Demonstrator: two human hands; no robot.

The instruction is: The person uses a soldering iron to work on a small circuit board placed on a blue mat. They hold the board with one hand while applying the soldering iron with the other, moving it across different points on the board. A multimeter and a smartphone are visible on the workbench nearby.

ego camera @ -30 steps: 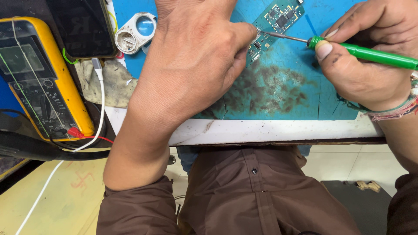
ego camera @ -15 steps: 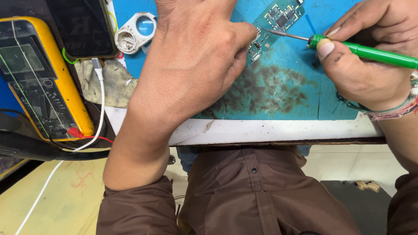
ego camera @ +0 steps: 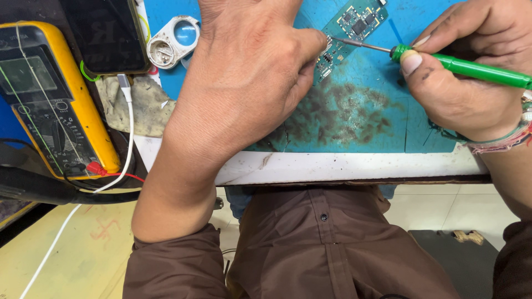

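Circuit board [ego camera: 350,27], small, green, thin and stiff, light, fragile chips on top; best held by its edges. Lies near the far edge of the blue mat [ego camera: 377,116], stained dark in the middle. Left: yellow multimeter [ego camera: 52,99], dark phone [ego camera: 105,33], white loupe [ego camera: 173,41]. Left hand [ego camera: 249,83] fingers curled, pinning board's near end. Right hand [ego camera: 471,83] clamped on green screwdriver [ego camera: 471,69], metal tip at board.
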